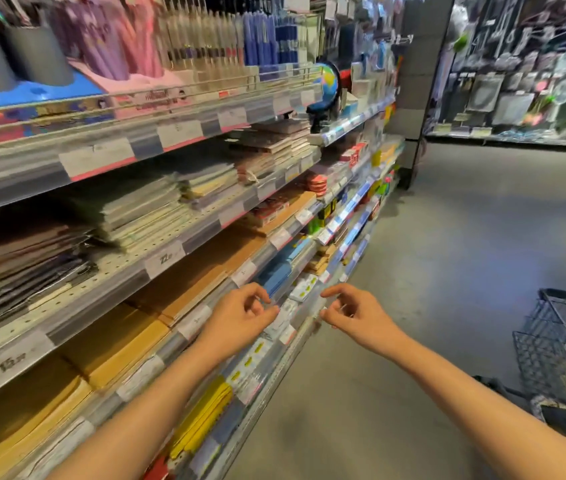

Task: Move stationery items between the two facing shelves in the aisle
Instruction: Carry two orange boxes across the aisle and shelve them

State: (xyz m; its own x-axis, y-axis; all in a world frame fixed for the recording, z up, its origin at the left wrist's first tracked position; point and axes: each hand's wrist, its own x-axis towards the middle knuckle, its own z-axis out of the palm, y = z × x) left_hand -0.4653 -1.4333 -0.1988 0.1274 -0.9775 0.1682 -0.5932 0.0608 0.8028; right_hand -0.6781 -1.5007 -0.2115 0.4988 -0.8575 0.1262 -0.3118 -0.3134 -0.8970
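Your two bare forearms reach forward, nearest the camera, over the shelf unit [108, 271] that runs along your left, its tiers stacked with notebooks [143, 209] above and brown envelopes [184, 278] lower down. Across the grey floor [447, 271] a wire basket [558, 341] stands at your right, well apart from the shelves. Your left hand [240, 315] hangs in front of the lower shelf edge, fingers loosely curled and holding nothing. Your right hand [352, 311] hovers just beside it, fingers likewise loosely bent and empty. Small white packets [304, 287] lie on the shelf between both hands.
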